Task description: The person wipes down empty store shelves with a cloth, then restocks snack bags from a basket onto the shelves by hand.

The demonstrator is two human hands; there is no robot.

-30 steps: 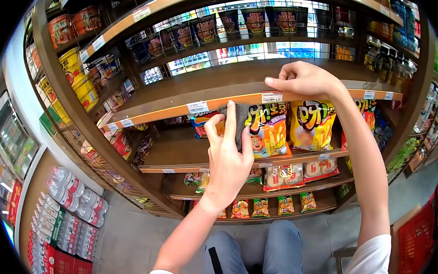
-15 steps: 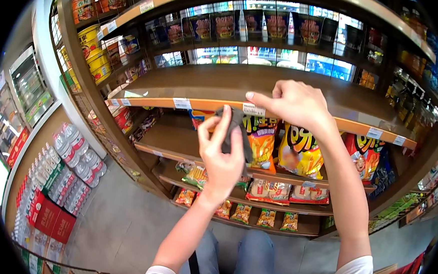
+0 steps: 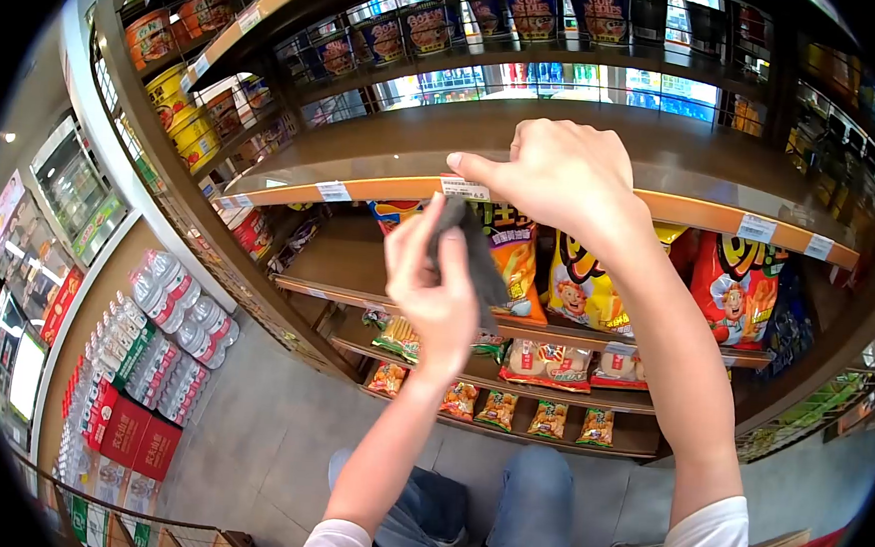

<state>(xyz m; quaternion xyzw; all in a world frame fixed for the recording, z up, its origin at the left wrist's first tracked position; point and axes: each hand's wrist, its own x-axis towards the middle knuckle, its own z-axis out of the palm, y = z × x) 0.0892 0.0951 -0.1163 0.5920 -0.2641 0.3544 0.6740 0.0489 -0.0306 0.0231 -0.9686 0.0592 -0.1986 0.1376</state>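
My left hand (image 3: 431, 293) pinches a dark grey cloth (image 3: 469, 255), which hangs down just below the orange front edge (image 3: 383, 189) of a brown shelf. A white price tag (image 3: 465, 188) on that edge is right above the cloth. Over the same edge, my right hand (image 3: 564, 176) has its fingers curled and its thumb stretched left, close to the tag. Its fingertips are hidden behind the hand, so anything inside them does not show. Beneath the hands stand snack bags, among them an orange bag (image 3: 515, 263), a yellow bag (image 3: 579, 282) and a red bag (image 3: 737, 292).
Black noodle cups (image 3: 428, 24) line the shelf above. Yellow noodle tubs (image 3: 193, 138) stand at the left. Lower shelves carry packaged bread (image 3: 547, 362) and small snack packs (image 3: 497, 410). Bottled-water packs (image 3: 180, 308) and red cartons (image 3: 137, 436) stand on the floor.
The view has turned, so the shelves look shifted. The right hand's thumb has come left relative to the price tag, and the left hand with the cloth stays just below it.
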